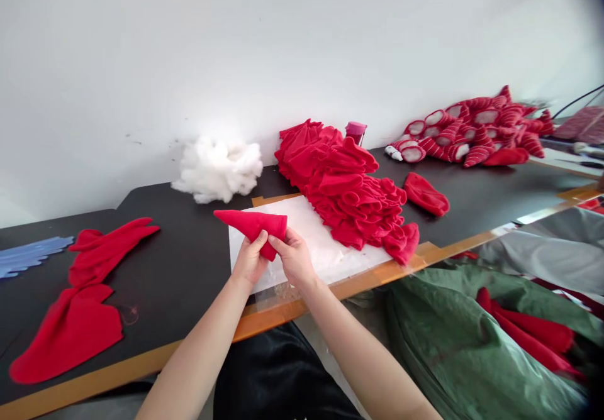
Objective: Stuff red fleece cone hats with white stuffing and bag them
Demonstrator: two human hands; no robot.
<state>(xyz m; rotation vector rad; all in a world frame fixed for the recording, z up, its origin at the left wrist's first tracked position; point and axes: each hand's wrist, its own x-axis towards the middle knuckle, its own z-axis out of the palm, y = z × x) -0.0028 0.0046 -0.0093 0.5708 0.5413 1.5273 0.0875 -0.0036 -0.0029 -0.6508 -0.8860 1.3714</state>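
Red cloth cone [245,222]: I have it at the centre of the frame, raised over the white sheet [330,256], its tip towards the left and its wider end towards the right.
Left hand [252,261]: I see it pinching the cone's lower part between thumb and curled fingers.
Right hand [295,259]: it pinches the same part, close beside the left thumb.
Feel: I judge the cloth light, soft and floppy, with a matt nap that should not slip; it looks hard to break, though a hard pull could stretch a seam.
Where to hold: I would take it by the wide end, a thumb on each side, as the narrow tip gives little to grip.
Green fabric [438,319]: at the lower right, with long red pieces [538,338] lying among its folds; I cannot tell whether it is a sack or a loose sheet.
Pink-topped container [356,132]: upper centre, behind the red cloth pile [335,175]; I cannot tell what is inside.
Striped pieces [479,153]: upper right, heaped, several with white filling [486,117] showing at their ends.
White fluff [219,168]: loose, left of the red pile, in no container.
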